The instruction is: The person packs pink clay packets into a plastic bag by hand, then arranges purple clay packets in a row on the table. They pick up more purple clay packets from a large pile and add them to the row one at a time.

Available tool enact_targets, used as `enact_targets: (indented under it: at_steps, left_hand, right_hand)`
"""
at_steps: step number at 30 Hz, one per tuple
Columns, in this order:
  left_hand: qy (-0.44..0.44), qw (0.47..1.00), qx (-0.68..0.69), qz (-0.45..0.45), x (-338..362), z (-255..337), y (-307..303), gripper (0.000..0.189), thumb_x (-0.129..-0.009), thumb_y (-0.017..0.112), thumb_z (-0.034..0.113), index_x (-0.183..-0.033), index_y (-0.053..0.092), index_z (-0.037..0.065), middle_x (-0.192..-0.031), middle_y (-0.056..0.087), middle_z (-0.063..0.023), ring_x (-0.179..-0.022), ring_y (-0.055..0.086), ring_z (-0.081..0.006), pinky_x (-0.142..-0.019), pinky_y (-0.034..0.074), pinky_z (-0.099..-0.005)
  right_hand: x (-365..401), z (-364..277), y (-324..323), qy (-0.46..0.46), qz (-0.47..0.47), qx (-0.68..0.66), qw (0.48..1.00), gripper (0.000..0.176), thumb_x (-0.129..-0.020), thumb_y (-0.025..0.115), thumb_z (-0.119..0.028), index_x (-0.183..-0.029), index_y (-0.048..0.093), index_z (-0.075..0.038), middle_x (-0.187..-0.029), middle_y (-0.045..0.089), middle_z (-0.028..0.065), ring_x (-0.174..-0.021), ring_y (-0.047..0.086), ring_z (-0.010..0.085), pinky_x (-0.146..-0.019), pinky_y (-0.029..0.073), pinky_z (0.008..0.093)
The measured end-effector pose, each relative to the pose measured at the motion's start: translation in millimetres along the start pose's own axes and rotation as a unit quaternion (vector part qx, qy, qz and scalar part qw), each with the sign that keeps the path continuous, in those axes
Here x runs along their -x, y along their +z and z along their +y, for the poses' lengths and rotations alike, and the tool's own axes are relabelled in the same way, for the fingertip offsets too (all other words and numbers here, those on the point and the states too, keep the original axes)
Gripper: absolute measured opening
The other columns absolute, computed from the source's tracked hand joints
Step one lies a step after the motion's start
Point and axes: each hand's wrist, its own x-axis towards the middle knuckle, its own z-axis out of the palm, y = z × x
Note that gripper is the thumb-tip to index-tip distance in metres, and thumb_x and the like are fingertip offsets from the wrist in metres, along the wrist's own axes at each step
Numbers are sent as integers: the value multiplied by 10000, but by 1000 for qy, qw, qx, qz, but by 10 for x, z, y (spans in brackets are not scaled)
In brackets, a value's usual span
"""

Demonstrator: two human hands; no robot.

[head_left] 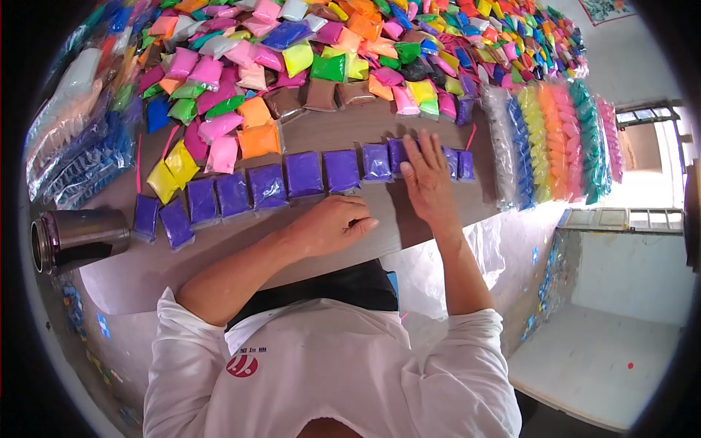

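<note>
Purple packets lie in a curved row along the table, among them a wide packet (pixel 303 174) and a smaller packet (pixel 376 161). My right hand (pixel 429 179) rests with its fingers stretched over the right part of the row, partly covering a purple packet (pixel 397 155). Just below the middle of the row is my left hand (pixel 334 225), its fingers curled in towards the palm; whether anything is inside cannot be seen. It is nearest to a purple packet (pixel 341 171).
A large heap of coloured packets (pixel 365 28) covers the back of the table (pixel 255 230). Long clear bags of packets (pixel 555 146) stand at the right, more bags (pixel 87 124) at the left. A metal flask (pixel 87 237) lies at the left edge.
</note>
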Motion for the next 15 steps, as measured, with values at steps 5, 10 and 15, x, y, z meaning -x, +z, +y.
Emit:
enact_targets:
  at_steps: [5,10,15]
  left_hand:
    - [17,1000,-1,13,8,-49,37,243,-962,587,178,-841,605,-32,-759,560,-158,-713,564,-339,-687,462,-420]
    - [19,1000,7,10,3,-31,9,273,-963,588,187,-802,576,-33,-736,526,-162,-694,538,-341,-665,440,-438]
    - [40,998,25,32,14,-66,57,291,-954,601,188,-768,553,-30,-722,512,-161,-680,531,-348,-665,434,-452]
  right_hand:
    - [48,31,156,11,-1,-17,1000,444,-1018,491,-259,-1436,490,-108,-1519,397,189,-1417,322,428,-1135,284,507]
    - [-15,-107,26,0,-17,-9,1000,450,-1031,463,-301,-1438,490,-112,-1528,391,178,-1422,321,421,-1140,281,498]
    - [-181,-510,-53,-62,-61,-55,995,488,-1011,501,-359,-1440,490,-126,-1519,403,177,-1420,329,412,-1142,287,491]
